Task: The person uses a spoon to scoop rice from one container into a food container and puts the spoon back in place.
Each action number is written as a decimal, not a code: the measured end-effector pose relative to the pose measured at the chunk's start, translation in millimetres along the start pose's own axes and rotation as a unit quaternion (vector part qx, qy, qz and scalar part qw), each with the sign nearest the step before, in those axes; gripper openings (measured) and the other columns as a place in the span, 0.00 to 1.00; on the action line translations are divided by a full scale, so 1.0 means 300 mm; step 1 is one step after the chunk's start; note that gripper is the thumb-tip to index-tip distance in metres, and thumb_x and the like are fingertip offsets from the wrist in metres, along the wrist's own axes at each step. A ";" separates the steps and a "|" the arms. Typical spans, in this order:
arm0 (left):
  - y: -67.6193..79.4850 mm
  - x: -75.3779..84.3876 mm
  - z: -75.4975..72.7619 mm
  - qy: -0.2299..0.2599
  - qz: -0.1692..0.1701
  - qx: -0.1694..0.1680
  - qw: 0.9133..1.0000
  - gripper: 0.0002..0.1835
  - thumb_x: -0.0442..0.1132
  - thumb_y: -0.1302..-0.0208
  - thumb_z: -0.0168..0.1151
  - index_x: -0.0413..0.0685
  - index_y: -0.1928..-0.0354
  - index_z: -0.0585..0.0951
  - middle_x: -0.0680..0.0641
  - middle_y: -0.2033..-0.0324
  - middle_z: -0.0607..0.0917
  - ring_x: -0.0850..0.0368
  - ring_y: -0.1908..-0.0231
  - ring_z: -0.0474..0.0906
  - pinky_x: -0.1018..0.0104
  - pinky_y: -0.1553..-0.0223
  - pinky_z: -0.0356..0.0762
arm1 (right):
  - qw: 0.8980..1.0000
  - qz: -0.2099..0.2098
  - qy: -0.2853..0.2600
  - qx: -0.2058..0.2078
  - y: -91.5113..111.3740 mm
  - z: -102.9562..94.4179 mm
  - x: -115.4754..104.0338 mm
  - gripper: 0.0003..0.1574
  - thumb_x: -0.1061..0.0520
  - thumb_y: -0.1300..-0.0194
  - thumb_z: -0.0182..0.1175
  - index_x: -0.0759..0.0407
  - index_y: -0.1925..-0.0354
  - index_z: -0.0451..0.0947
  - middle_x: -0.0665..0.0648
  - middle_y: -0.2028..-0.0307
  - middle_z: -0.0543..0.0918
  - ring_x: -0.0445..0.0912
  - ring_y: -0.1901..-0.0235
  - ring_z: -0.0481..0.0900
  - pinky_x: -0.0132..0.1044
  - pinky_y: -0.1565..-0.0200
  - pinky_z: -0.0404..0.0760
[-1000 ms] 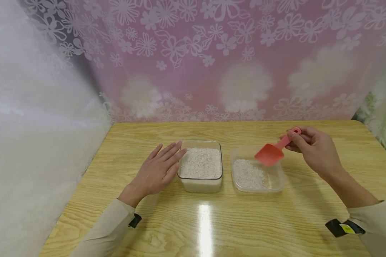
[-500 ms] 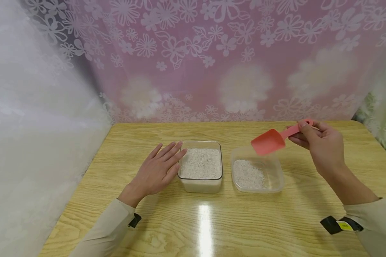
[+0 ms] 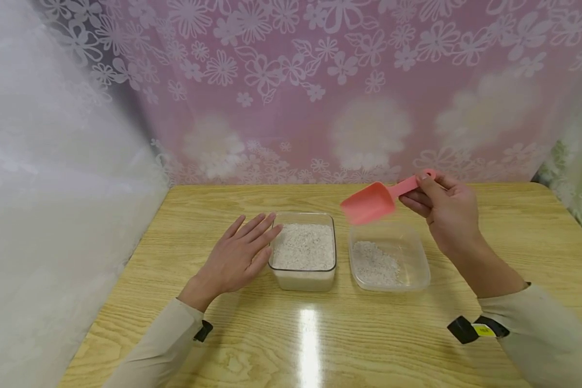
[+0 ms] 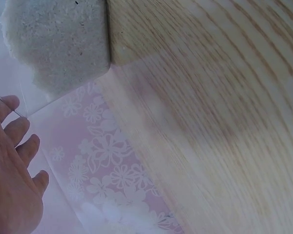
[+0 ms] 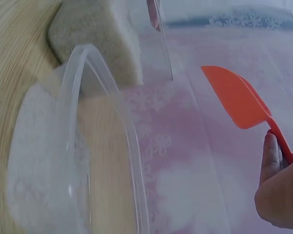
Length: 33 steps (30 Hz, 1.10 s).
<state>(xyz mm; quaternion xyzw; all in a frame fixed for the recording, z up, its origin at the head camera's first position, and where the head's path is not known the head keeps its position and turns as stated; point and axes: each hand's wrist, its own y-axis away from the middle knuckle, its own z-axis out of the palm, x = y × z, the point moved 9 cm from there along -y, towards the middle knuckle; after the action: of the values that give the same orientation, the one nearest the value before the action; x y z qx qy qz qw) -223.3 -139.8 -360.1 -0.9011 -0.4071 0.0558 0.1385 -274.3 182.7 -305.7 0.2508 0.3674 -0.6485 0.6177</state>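
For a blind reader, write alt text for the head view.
A right hand holds a coral-pink scoop near a clear squarish plastic tub of white grains; the left hand touches a fuller, square glass container on a wooden table.

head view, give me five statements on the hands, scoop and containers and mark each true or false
1. The right hand holds the pink scoop by its handle. True.
2. The pink scoop is heaped full. False: its visible bowl looks bare.
3. The left hand lies at the left side of the dark-rimmed container. True.
4. The dark-rimmed container has a lid on. False: its top is open, showing pale grains.
5. The plastic container shows some bare floor. True.
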 end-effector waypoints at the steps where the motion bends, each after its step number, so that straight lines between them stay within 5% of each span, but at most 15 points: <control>1: 0.001 0.000 -0.001 -0.001 0.000 -0.001 1.000 0.29 0.55 0.23 0.27 0.55 0.27 0.61 0.50 0.28 0.57 0.53 0.29 0.51 0.51 0.30 0.43 | 1.000 0.005 0.002 -0.005 -0.003 0.017 0.013 0.09 0.65 0.35 0.59 0.72 0.59 0.73 0.65 0.64 0.84 0.52 0.65 0.86 0.40 0.58 0.81; 11: 0.001 -0.002 0.000 -0.003 0.003 0.000 1.000 0.30 0.56 0.23 0.26 0.55 0.27 0.61 0.50 0.28 0.56 0.54 0.29 0.50 0.51 0.30 0.43 | 0.989 -0.007 0.141 -0.049 -0.025 0.141 0.099 0.14 0.60 0.33 0.58 0.73 0.58 0.72 0.61 0.63 0.86 0.48 0.65 0.86 0.40 0.58 0.81; 19: 0.002 -0.003 0.005 0.002 0.000 -0.006 1.000 0.30 0.55 0.23 0.26 0.55 0.27 0.60 0.50 0.28 0.56 0.53 0.29 0.50 0.51 0.30 0.42 | 0.961 -0.039 0.262 -0.080 -0.022 0.213 0.124 0.17 0.59 0.32 0.58 0.73 0.52 0.74 0.58 0.64 0.86 0.47 0.66 0.86 0.38 0.60 0.82; 33: 0.003 -0.003 0.004 0.004 -0.003 0.000 1.000 0.29 0.55 0.23 0.27 0.55 0.27 0.61 0.50 0.28 0.57 0.54 0.29 0.50 0.51 0.30 0.42 | 0.950 0.005 0.302 -0.082 -0.006 0.214 0.219 0.21 0.59 0.30 0.57 0.77 0.50 0.71 0.58 0.65 0.86 0.47 0.66 0.86 0.41 0.61 0.83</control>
<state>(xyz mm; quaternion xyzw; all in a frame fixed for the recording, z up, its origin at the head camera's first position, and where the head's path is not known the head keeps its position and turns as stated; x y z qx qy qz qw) -223.5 -140.7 -361.6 -0.9001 -0.4092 0.0520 0.1403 -275.1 91.7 -317.7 0.3849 0.5877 -0.5067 0.4997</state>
